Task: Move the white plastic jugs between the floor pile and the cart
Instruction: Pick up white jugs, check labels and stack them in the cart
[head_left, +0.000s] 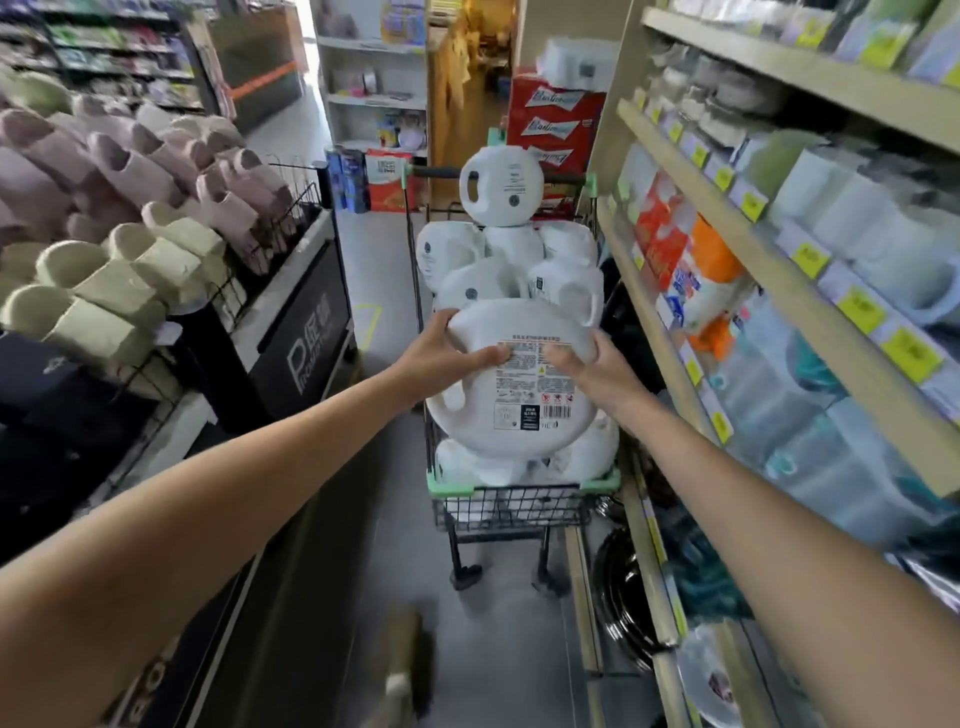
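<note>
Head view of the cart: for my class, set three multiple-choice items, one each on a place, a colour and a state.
1. Where does the upright jug stand? A) on the floor B) atop the jug pile at the cart's far end C) on a shelf
2. What colour are the corner guards? A) red B) blue C) green
3. How is the labelled jug held? A) by left hand and right hand B) by one hand C) not held
Answers: 1 B, it tops the other jugs; 2 C, they show pale green; 3 A, both hands' fingers grip it.
</note>
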